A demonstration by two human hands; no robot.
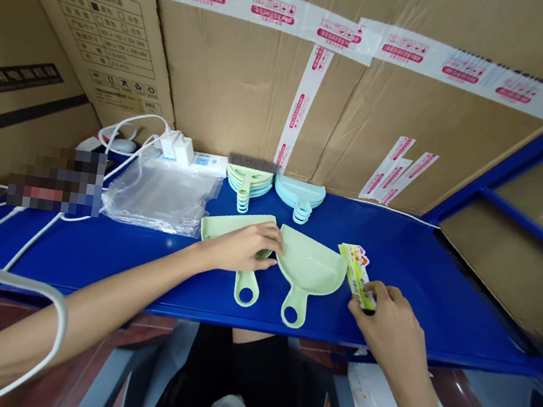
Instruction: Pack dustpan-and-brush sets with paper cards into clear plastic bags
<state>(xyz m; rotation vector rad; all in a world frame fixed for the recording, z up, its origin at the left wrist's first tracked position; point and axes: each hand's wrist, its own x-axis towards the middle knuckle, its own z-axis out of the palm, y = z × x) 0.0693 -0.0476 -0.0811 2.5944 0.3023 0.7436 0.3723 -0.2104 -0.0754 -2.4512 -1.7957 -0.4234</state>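
Two light green dustpans lie side by side near the front of the blue table, handles towards me. My left hand (248, 247) reaches across the left dustpan (220, 225), hiding part of its pan. Its curled fingers and thumb meet at the near-left rim of the right dustpan (314, 260); how firmly they grip cannot be made out. To the right of that dustpan, my right hand (389, 318) is closed on the lower end of a narrow yellow-green printed packet (356, 269). The packet's far end rests close to the dustpan's right corner.
Behind stand stacked small brushes (247, 176) and stacked light blue dustpans (300, 194). Clear plastic bags (161, 195) lie on the left, beside a power strip (209, 164) and white cables. Cardboard (247, 85) walls the back. A white cable loop (60, 322) hangs over my left forearm.
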